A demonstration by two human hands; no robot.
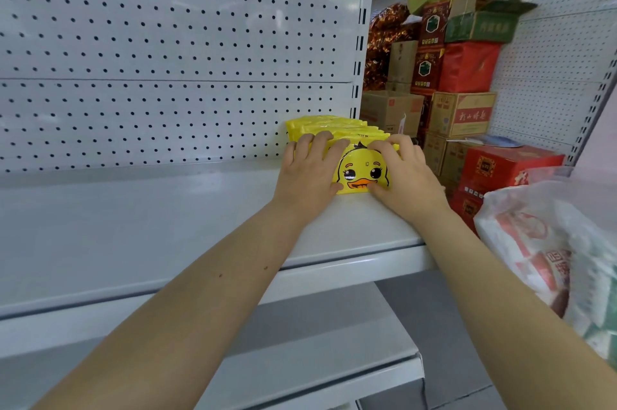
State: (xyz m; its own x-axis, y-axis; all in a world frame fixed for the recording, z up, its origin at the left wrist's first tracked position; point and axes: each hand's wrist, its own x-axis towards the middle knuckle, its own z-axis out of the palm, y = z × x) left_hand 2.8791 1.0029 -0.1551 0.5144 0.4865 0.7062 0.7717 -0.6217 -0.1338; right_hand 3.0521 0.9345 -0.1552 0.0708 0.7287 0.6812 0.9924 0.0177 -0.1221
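Several yellow packs with a cartoon duck face (362,172) stand in a row at the right end of a grey metal shelf (133,229), up against the perforated back panel. My left hand (310,172) grips the row's left side, fingers curled over the top edge and thumb at the front bottom. From the right, my right hand (405,172) holds the front pack the same way. Further packs (320,124) show behind the hands.
A white perforated panel (167,59) backs the shelf. Stacked red, green and brown cartons (460,75) fill the neighbouring bay to the right. A white plastic bag with red print (547,256) hangs at the right edge. A lower shelf (300,359) juts out below.
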